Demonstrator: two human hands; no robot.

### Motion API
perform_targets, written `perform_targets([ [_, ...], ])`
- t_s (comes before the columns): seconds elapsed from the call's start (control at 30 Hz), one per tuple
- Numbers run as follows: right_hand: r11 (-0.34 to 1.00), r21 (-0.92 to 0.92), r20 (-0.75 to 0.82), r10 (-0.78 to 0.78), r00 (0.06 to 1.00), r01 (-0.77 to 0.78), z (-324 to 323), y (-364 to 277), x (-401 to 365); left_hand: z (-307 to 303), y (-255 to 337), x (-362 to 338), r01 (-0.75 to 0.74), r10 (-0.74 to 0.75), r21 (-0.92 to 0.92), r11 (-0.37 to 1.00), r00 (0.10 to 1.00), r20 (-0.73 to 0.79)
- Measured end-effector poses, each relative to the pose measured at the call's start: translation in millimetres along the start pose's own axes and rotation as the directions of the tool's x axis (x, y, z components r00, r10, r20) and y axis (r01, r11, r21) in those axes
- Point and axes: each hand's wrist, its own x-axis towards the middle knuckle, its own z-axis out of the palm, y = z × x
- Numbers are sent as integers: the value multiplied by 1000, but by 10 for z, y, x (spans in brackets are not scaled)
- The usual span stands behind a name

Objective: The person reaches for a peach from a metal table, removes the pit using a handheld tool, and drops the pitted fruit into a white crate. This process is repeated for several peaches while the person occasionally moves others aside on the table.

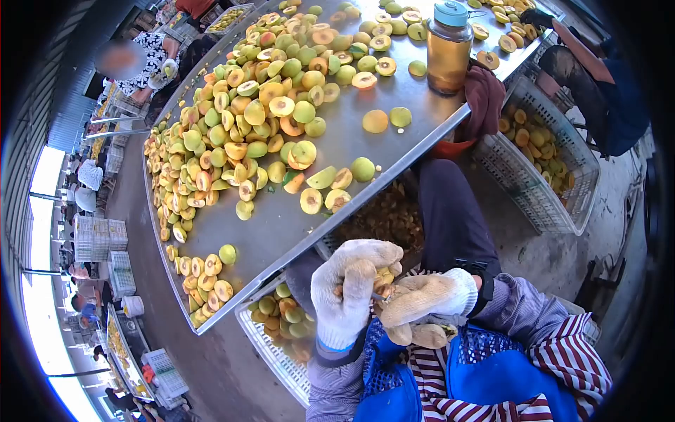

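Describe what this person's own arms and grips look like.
The left grip wears an off-white fabric glove with a blue edge at the wrist. The right grip wears a similar glove, stained tan, with a white cuff and a dark strap beside it. Both sleeves are greyish purple; the left ends in a dark band.

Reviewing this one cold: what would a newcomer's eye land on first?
Probably the heap of yellow-green fruit, much of it halved, covering the far left of the metal table. Next, the blue-lidded bottle near the table's right edge. Then the gloved left hand and right hand, close together at lower centre.
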Motion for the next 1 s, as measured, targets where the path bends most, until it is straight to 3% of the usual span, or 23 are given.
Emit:
perform_targets([
  [0.07, 999, 48, 5, -4, 1000, 3, -101, 69, 28, -20, -98, 24, -217, 216, 30, 976, 975, 45],
  [0.17, 997, 82, 9, 5, 1000, -6, -77, 101, 66, 17, -115, -3, -19, 66, -449, 893, 994, 90],
  [0.23, 999, 40, -49, 1, 999, 1, 12, 92, 109, 26, -121, -5, 77, -44, -534, 842, 996, 74],
  [0.3, 998, 2, 49, 59, 997, -60, 106, 2, 92, 38, -145, 10, 167, -155, -615, 771, 985, 72],
  [0.33, 996, 9, 119, 83, 989, -84, 113, -11, 110, 60, -275, 30, 214, -216, -908, 360, 966, 142],
  [0.37, 994, 12, 188, 105, 977, -110, 121, -22, 128, 19, -247, 2, 277, -387, -790, 548, 920, 55],
  [0.43, 995, 15, 188, 91, 978, -95, 150, -89, 121, 8, -195, -48, 125, -325, -518, 846, 891, -316],
  [0.47, 996, -58, 123, 76, 990, -69, 140, -111, 94, -228, -306, -133, 73, -195, -341, 937, 920, -340],
  [0.5, 991, -122, 63, 60, 996, -52, 131, -135, 67, -364, -261, -211, 112, -191, -186, 976, 849, -492],
  [0.53, 984, -175, 6, 45, 999, -44, 108, -145, 56, -601, -228, -336, 251, -219, -26, 968, 784, -581],
  [0.57, 982, -177, -19, 64, 998, -67, 41, -143, 44, -933, -438, -482, 287, -117, 205, 936, 802, -586],
  [0.6, 980, -179, -44, 83, 996, -89, -26, -145, 33, -1311, -594, -652, 262, 92, 758, 597, 917, -389],
  [0.63, 978, -168, -80, 113, 990, -125, 33, -184, 53, -1535, -660, -787, 95, 125, 995, 19, 987, -97],
  [0.73, 911, -309, -208, 216, 954, -274, 146, -260, 245, -1329, -683, -381, 270, 90, 849, 455, 934, -345],
  [0.77, 867, -374, -261, 243, 934, -330, 167, -271, 294, -1117, -555, -107, 401, -71, 702, 589, 891, -449],
  [0.8, 868, -397, -215, 228, 950, -298, 142, -264, 324, -1135, -685, 106, 372, -73, 754, 541, 914, -398],
  [0.83, 850, -422, -264, 217, 940, -315, 184, -331, 322, -1140, -988, 545, 315, 16, 856, 410, 936, -353],
  [0.87, 834, -441, -307, 208, 929, -333, 255, -386, 302, -1168, -1168, 782, 360, 9, 887, 289, 925, -379],
  [0.9, 817, -458, -348, 198, 916, -350, 294, -428, 296, -1133, -1276, 960, 471, -103, 863, 182, 882, -459],
  [0.93, 906, -322, -253, 197, 947, -274, 95, -355, 260, -1121, -1326, 1085, 494, -208, 842, 217, 866, -455],
  [0.97, 907, -349, -267, 145, 953, -235, 77, -308, 246, -1122, -1359, 1156, 522, -312, 816, 247, 840, -443],
  [1.0, 905, -378, -278, 92, 956, -197, 65, -287, 236, -1144, -1404, 1181, 553, -356, 749, 365, 826, -437],
])
